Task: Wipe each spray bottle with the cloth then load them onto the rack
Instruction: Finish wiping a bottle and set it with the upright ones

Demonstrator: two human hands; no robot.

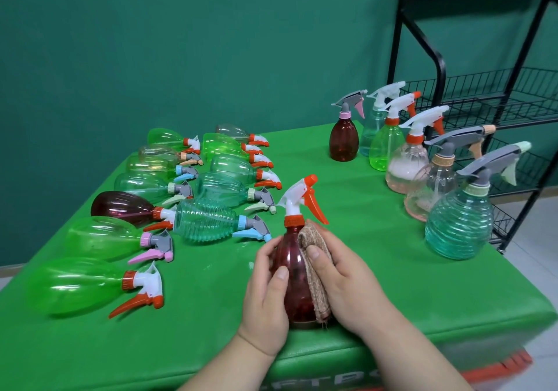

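Red bottle [294, 291]: upright at near edge of desk [377, 239], between both hands.
Left hand [265, 294]: grips bottle's left side, thumb on front.
Right hand [344, 282]: holds cloth [314, 235], pressed to bottle's right side.
Lying bottles [208, 221]: left.
Standing bottles [459, 227]: far right, beside rack [437, 67].

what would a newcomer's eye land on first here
First, the hands at near centre: the left hand grips an upright red bottle while the right hand holds a cloth against it. Then the many lying bottles spread over the left of the green table. A row of standing bottles lines its right edge, beside the black rack.
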